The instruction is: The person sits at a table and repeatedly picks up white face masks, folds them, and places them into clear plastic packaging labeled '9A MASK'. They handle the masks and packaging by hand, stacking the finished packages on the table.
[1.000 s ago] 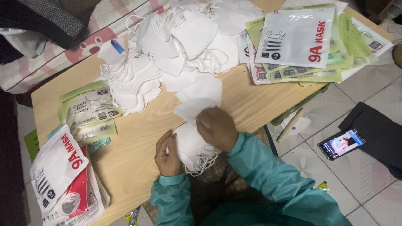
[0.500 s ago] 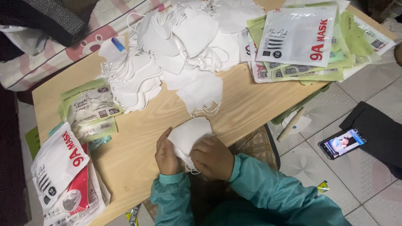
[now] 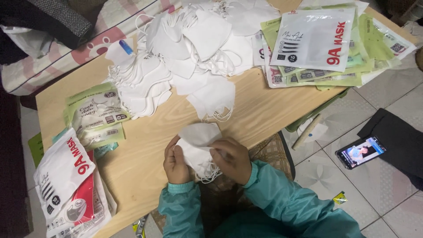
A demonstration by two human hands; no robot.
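Two hands on it: left hand (image 3: 175, 159) and right hand (image 3: 231, 159) both clamp a small stack of white face masks (image 3: 197, 143) at the wooden counter's (image 3: 145, 145) near edge. One loose mask (image 3: 213, 99) lies just beyond, before a big heap (image 3: 189, 44); one phone (image 3: 360, 152) glows on the floor.

White masks, pale wood, teal sleeves

The stack of masks (image 3: 198, 145) and the heap of masks (image 3: 189, 48) are white; the table (image 3: 145, 145) is light wood grain; sleeves (image 3: 282, 198) teal; packets (image 3: 94, 114) pale green, others (image 3: 61, 172) white with red; cloth (image 3: 88, 48) pink-patterned; floor tiles (image 3: 387, 97) grey.
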